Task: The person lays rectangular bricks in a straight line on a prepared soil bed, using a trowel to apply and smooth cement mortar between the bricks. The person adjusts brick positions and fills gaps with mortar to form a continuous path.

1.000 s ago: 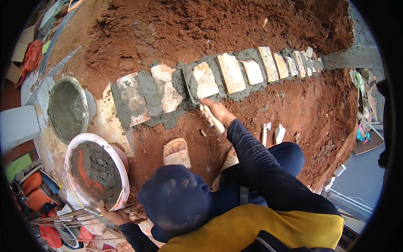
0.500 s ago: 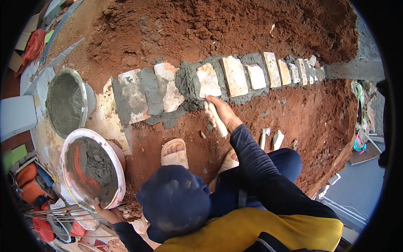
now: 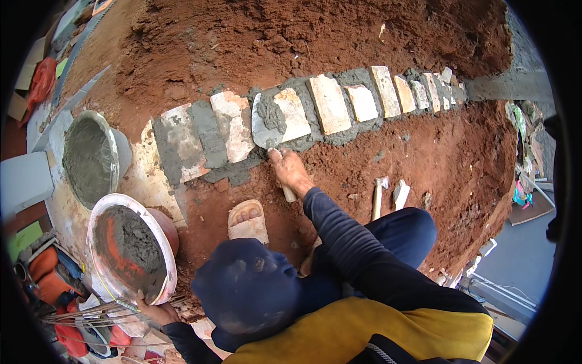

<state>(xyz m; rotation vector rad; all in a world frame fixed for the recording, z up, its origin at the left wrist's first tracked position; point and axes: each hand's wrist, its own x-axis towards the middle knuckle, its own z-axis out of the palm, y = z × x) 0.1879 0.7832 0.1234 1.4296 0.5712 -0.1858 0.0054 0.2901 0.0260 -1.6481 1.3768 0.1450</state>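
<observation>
My right hand (image 3: pixel 290 171) is closed around the wooden handle of a trowel (image 3: pixel 262 128). A lump of grey mortar (image 3: pixel 271 115) lies on its metal blade, which rests over the joint against a whitish brick (image 3: pixel 292 112). To the left is another mortar-smeared brick (image 3: pixel 233 124) in the same row. At the lower left, my left hand (image 3: pixel 159 312) grips the near rim of a round bucket (image 3: pixel 171 267), tilted toward me and partly filled with mortar. Its fingers are partly hidden by the rim.
A second bucket (image 3: pixel 125 148) of wet mortar stands beyond the first. On the red soil at right lie a wooden-handled hammer (image 3: pixel 377 200) and a pale brick piece (image 3: pixel 401 194). A soil bank (image 3: pixel 327 36) rises behind the brick row. Thin rods (image 3: pixel 85 318) lie at lower left.
My right hand has moved left with the trowel and turned it, so the mortar-carrying blade now shows flat beside the brick. My left hand stays on the bucket rim.
</observation>
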